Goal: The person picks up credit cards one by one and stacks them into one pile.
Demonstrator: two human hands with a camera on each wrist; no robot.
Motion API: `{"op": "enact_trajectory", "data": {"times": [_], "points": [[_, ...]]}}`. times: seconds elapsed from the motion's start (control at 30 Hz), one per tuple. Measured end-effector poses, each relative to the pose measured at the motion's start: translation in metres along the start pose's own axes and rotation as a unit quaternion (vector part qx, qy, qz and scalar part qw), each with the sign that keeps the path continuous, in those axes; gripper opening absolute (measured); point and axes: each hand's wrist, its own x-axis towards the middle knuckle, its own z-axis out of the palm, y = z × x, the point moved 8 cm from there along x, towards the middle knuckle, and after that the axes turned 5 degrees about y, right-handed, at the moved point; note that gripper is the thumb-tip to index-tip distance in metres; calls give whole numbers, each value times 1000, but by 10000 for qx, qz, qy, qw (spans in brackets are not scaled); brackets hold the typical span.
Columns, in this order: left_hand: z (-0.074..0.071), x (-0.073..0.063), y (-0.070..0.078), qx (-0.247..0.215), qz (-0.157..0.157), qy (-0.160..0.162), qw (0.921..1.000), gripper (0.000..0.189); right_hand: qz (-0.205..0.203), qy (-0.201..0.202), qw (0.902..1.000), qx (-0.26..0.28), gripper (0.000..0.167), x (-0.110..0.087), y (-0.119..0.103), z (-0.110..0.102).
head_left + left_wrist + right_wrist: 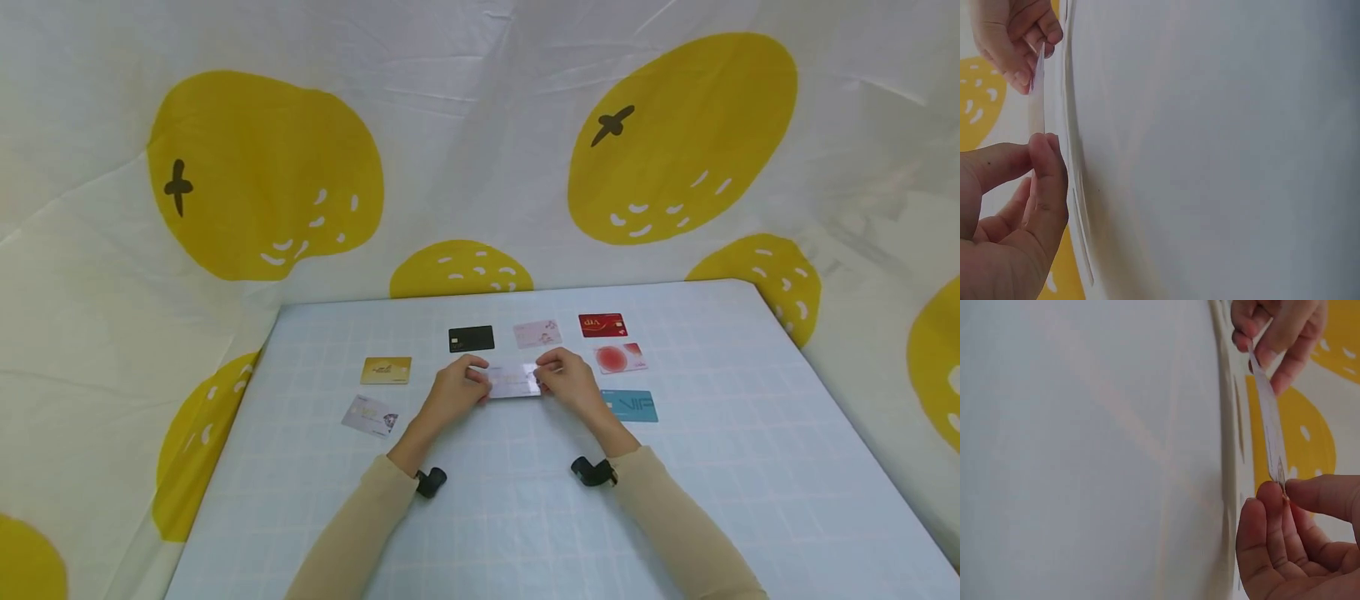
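Both hands hold one pale lilac card [513, 381] over the table, one at each short end. On its left end, my left hand [459, 387] pinches it between thumb and fingers. At the opposite end my right hand [568, 382] grips it the same way. In the left wrist view the card [1037, 112] shows nearly edge-on, raised off the tabletop, with the left hand [1016, 212] near the camera. From the right wrist, the card [1270, 425] runs between the right hand [1300, 537] and the left hand farther off.
Around the hands lie a gold card [386, 371], a silvery card [370, 415], a black card [471, 338], a pink card [537, 333], a red VIP card [602, 325], a red-circle card [621, 357] and a teal card [636, 406]. Behind the table [487, 533] hangs a fruit-print curtain [480, 167].
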Motion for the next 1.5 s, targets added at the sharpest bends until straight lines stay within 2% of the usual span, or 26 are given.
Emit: {"op": "enact_trajectory", "data": {"times": [0.27,0.8,1.17,1.5], "points": [[8,4,-2,-37,-127,-195,9997,26,125,-108,9996,-222,24,2,5,-1],[10,8,-3,196,27,-284,9994,27,248,-271,9992,-157,35,1,12,-3],[13,6,-6,363,-285,-341,9984,33,165,-207,9995,-169,35,-3,14,-2],[12,5,-5,251,-306,-324,9987,33,233,-172,9994,-162,33,-3,13,-2]]}}
